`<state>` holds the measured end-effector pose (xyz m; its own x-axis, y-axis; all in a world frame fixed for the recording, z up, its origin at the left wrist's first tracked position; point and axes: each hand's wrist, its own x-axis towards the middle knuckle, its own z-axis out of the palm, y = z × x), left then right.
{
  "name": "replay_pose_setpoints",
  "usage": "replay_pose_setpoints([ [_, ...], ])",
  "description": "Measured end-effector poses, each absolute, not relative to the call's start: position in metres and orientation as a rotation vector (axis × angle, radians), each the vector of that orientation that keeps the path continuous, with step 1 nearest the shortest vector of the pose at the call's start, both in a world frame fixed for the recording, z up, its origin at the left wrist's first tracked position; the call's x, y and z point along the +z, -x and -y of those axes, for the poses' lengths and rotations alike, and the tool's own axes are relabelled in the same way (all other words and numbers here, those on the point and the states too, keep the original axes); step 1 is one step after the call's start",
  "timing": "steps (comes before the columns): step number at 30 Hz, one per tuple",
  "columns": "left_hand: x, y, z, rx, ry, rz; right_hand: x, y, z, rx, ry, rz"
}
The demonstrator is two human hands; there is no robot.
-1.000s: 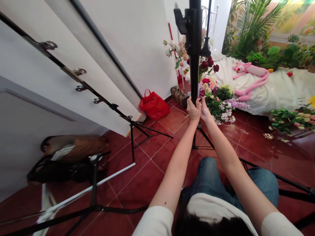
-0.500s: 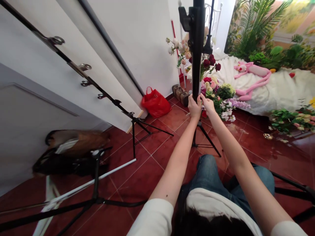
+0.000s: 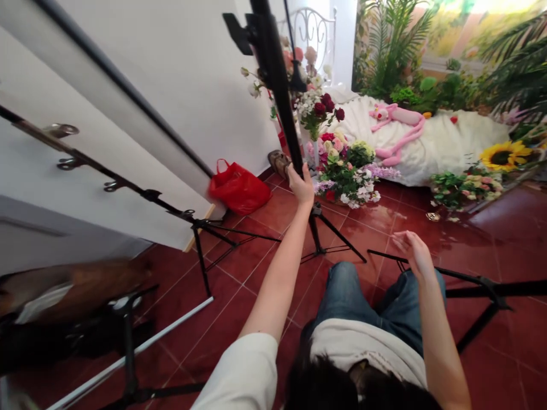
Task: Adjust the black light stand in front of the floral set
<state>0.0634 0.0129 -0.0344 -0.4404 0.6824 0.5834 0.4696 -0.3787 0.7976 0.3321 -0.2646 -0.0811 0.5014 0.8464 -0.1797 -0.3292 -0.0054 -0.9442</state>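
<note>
My left hand (image 3: 301, 183) is wrapped round the lower part of a black light stand (image 3: 285, 108), which leans slightly to the left. A knob sticks out from the stand's upper section, and its tripod legs rest on the tiles below my hand. Away from the stand, my right hand (image 3: 415, 255) hangs in the air above my right knee, fingers loosely spread and nothing in them. Below and to the right of that hand lies another black tripod (image 3: 487, 285), its legs spread.
A backdrop stand with clamps (image 3: 123, 185) fills the left. On the floor are a red plastic bag (image 3: 240, 188), a white pole (image 3: 141, 347) and bouquets (image 3: 346, 171). Behind, a pink plush toy (image 3: 401, 117) lies on a white blanket (image 3: 457, 151), near a sunflower (image 3: 505, 155).
My right hand has let go of the light stand and moved right and down. The left hand keeps its hold. The stand now tilts more, and the view has shifted right.
</note>
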Motion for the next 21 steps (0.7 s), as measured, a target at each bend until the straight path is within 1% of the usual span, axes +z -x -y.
replay_pose_setpoints([
  [3, -0.035, -0.076, 0.006, 2.007, -1.449, -1.691, -0.091, -0.365, 0.329, 0.835, 1.28, 0.38],
  [6, -0.054, -0.107, 0.04, 2.056, -1.284, -1.826, -0.097, -0.387, 0.383, 0.684, 1.305, 0.255],
  [8, -0.077, -0.139, 0.067, 1.957, -1.228, -1.872, -0.097, -0.396, 0.412, 0.598, 1.309, 0.204],
  [10, -0.102, -0.181, 0.095, 1.787, -1.303, -1.773, -0.094, -0.403, 0.437, 0.537, 1.314, 0.169],
  [13, -0.124, -0.256, 0.137, 1.58, -1.475, -1.463, -0.087, -0.411, 0.468, 0.472, 1.316, 0.097],
  [15, -0.122, -0.31, 0.166, 1.482, -1.555, -1.192, -0.083, -0.414, 0.488, 0.429, 1.307, 0.055],
  [17, -0.106, -0.364, 0.195, 1.369, -1.612, -0.893, -0.079, -0.415, 0.508, 0.386, 1.299, 0.025],
  [21, -0.055, -0.465, 0.256, 1.06, -1.738, -0.296, -0.073, -0.412, 0.543, 0.304, 1.301, -0.033],
])
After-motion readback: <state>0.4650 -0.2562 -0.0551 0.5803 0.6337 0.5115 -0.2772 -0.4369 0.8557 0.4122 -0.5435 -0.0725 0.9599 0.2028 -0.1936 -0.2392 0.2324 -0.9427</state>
